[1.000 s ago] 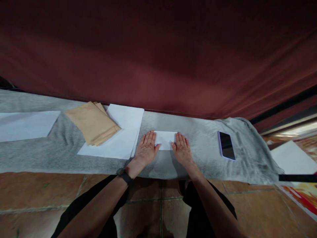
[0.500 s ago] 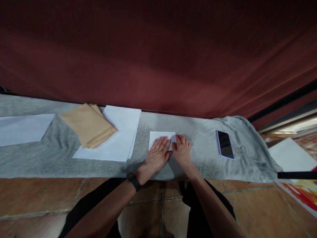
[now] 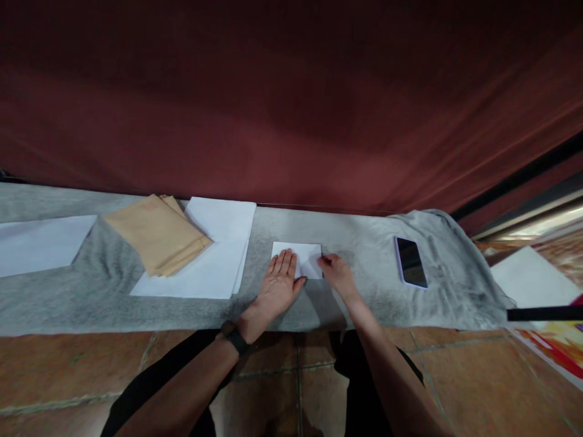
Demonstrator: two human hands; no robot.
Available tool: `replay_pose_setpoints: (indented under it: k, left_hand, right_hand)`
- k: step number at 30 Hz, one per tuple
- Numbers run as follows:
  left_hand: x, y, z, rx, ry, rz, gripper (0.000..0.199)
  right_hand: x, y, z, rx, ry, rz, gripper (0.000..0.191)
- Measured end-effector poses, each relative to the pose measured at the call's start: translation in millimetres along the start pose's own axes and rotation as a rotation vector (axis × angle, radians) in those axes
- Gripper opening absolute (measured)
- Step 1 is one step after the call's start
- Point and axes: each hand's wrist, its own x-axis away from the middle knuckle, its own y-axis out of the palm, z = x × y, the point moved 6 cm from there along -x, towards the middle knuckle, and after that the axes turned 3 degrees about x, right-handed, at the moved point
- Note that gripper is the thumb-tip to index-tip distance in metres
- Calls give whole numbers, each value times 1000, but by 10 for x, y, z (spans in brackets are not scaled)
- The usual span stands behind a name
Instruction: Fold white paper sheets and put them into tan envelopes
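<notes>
One white paper (image 3: 310, 257), longer left-to-right, lies partly beneath the flat left hand (image 3: 277, 286), its right edge pinched by the right hand (image 3: 338, 274).

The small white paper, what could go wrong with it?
It might slip or crease crookedly: the left hand lies flat on the small white paper, while the right hand's fingers are at its right edge. The gray cloth underneath looks soft and slightly rumpled, so pressing there could leave uneven creases.
</notes>
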Motion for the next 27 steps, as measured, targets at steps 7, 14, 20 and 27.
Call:
replay_pose_setpoints:
  k: [7, 14, 20, 27]
  left_hand:
    - [-86, -98, 96, 159, -54, 18, 66]
    - [-269, -283, -119, 1169, -349, 182, 56]
    - [-187, -221, -241, 1807, -679, 345, 52]
    - [-10, -177, -577, 1668, -750, 325, 41]
  right_hand:
    - [-45, 64, -152, -596, -57, -69, 22]
    - [70, 64, -308, -881, -49, -50, 38]
    - [140, 287, -344, -700, -46, -157, 44]
    - [19, 138, -212, -311, -99, 30, 22]
